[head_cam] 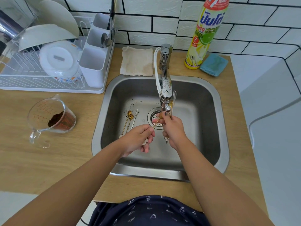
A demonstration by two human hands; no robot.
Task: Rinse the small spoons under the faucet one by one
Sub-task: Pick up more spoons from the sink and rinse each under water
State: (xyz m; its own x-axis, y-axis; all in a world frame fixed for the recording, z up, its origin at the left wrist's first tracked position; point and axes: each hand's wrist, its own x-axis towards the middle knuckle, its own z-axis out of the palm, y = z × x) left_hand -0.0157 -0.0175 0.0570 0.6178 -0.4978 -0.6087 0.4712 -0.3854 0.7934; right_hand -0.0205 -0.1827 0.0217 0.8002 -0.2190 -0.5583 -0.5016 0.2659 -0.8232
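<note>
A small gold spoon (158, 119) sits right under the faucet (166, 88) spout, over the drain (154, 119), its round bowl up near the nozzle and its thin stem slanting down to the left hand (138, 139). That hand pinches the stem near its ornamented end between thumb and fingertips. The right hand (171, 128) is curled round the handles of two more spoons (171, 101), which stand upright beside the spout, one gold and one silvery, a pale flower-shaped finial showing below the fist; its fingertips seem to rub the gold spoon's bowl, though the view there is too crowded to be sure. Whether water is running cannot be told.

As a judgement, the task is about halfway: one spoon is under the tap, the two in the right hand look already rinsed, and three dirty spoons (130, 119) lie on the sink (211, 98) floor to the left of the drain, two gold with speckled bowls and one silver, with dark grains scattered round them.

The spoons are thin, hard metal with wire-like stems. The sink is brushed steel with rounded corners, set in a wood-grain counter (48, 160). On the counter stand a clear glass measuring cup (52, 118) holding dark brown powder, a white wire dish rack (48, 62) with pale bowls and a plastic cutlery holder, a nubbly cream cloth (137, 61), a blue sponge (213, 65) and a yellow detergent bottle (205, 33).
</note>
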